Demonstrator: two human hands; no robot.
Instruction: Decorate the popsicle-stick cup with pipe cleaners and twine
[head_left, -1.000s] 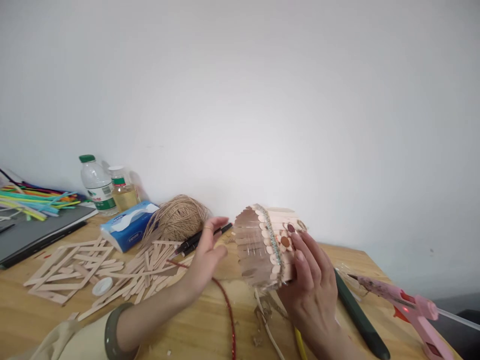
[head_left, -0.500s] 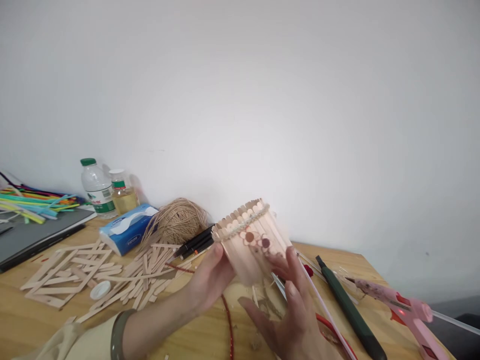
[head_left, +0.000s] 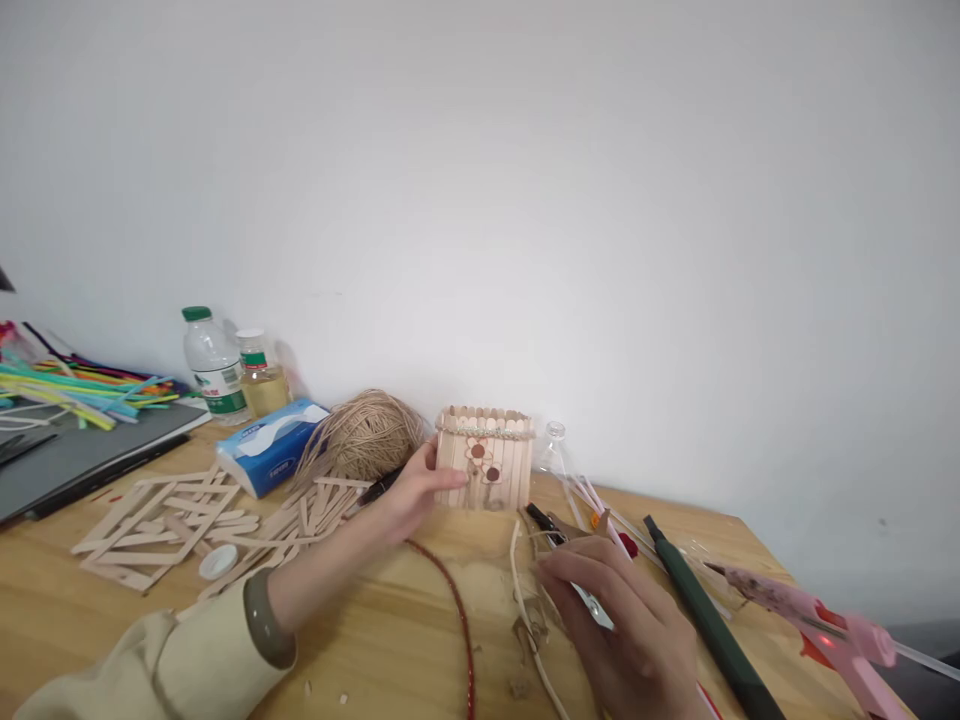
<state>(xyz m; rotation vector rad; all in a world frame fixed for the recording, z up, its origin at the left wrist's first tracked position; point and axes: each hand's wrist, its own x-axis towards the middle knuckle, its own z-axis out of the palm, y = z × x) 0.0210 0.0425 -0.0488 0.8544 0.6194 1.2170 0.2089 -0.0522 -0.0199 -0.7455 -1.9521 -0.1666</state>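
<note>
Since half a second ago, the craft-stick box (head_left: 495, 455) has gone from tilted to upright, toward the back of the table (head_left: 367, 650), and the right hand (head_left: 626, 610) has moved away from it. The left hand (head_left: 416, 490) grips its left side, thumb across the front near two flowers. Right fingers are bunched near the thumb; with the blur, I can't tell whether they pinch anything. Around lie a twine ball (head_left: 371, 440), loose sticks (head_left: 321, 507) and a red cord (head_left: 463, 615). Scraps dot the wooden top; a pink glue gun (head_left: 810, 612) shows a red light. Behind rises a plain pale wall (head_left: 525, 200).
</note>
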